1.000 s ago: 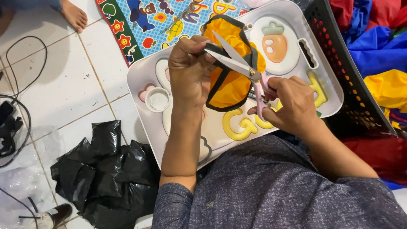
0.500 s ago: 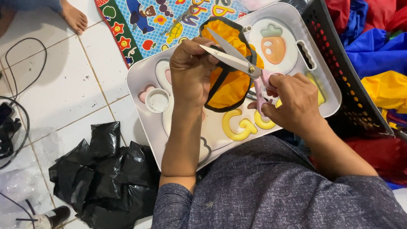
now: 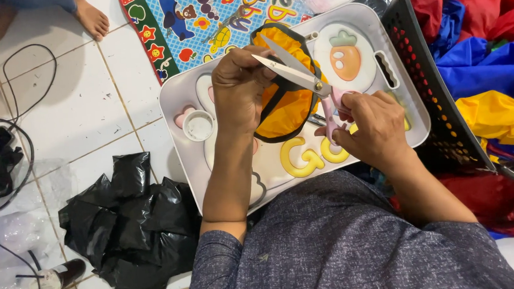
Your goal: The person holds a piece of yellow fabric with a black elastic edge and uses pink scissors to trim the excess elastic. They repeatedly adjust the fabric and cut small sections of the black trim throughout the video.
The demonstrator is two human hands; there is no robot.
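A: What is the right hand [image 3: 369, 130] doing?

B: Its fingers are curled through the pink handles of a pair of scissors [image 3: 300, 80]. The blades are parted, and their tips point toward ten o'clock.

A: And the left hand [image 3: 239, 89]?

B: It is closed in a pinch on the edge of an orange fabric piece with black trim [image 3: 287, 96], at about nine o'clock of the cloth. The tip of the lower blade reaches right up to those fingers, and the blades lie across the upper half of the cloth.

A: Where is the cloth itself?

B: Above the middle of a pale tray [image 3: 175, 102] that rests on the person's lap. I cannot tell whether it touches the tray or is lifted off it.

A: What else is on the tray?

B: Its surface is printed with a carrot picture [image 3: 345, 60] at two o'clock of the cloth and yellow letters [image 3: 304, 158] at six o'clock. A small white round lid [image 3: 198, 126] lies at nine o'clock, beside the left wrist.

A: And around the tray?

B: A colourful play mat [image 3: 192, 19] lies at twelve o'clock. A black basket [image 3: 436, 88] at three o'clock holds red, blue and yellow fabric [image 3: 487, 62]. Crumpled black plastic bags [image 3: 132, 227] sit on the white tiled floor [image 3: 73, 107] at eight o'clock, and black cables [image 3: 2, 158] at nine o'clock. Another person's bare foot [image 3: 91, 17] shows at eleven o'clock.
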